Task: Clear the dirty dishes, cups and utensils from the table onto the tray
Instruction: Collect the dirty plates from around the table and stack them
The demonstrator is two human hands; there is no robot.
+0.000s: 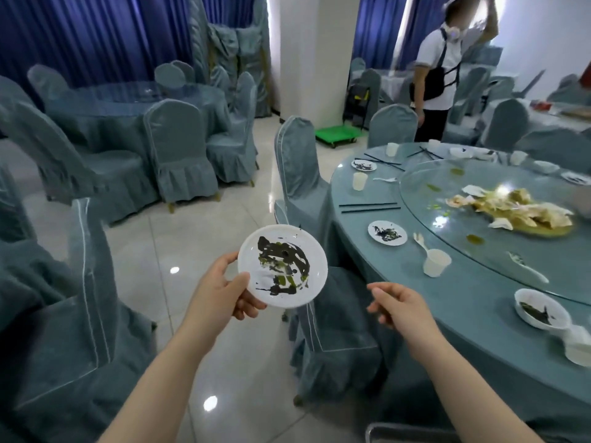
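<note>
My left hand (224, 290) grips the rim of a small white plate (283, 265) smeared with dark sauce, held over the floor beside a covered chair. My right hand (396, 303) hovers with fingers loosely curled and nothing in it, left of the round table (454, 302). On the table lie another dirty plate (387, 232), a white cup (437, 262) with a plastic spoon (420, 242) beside it, a dirty bowl (542, 309), black chopsticks (369, 207), a second cup (359, 180) and a far plate (364, 165). No tray is in view.
A glass turntable (479, 251) carries crumpled napkins and food scraps (515, 209). Covered chairs (300, 174) ring the table; one (335, 330) stands right under my hands. A person (438, 75) stands at the far side. A green cart (335, 134) sits by the pillar.
</note>
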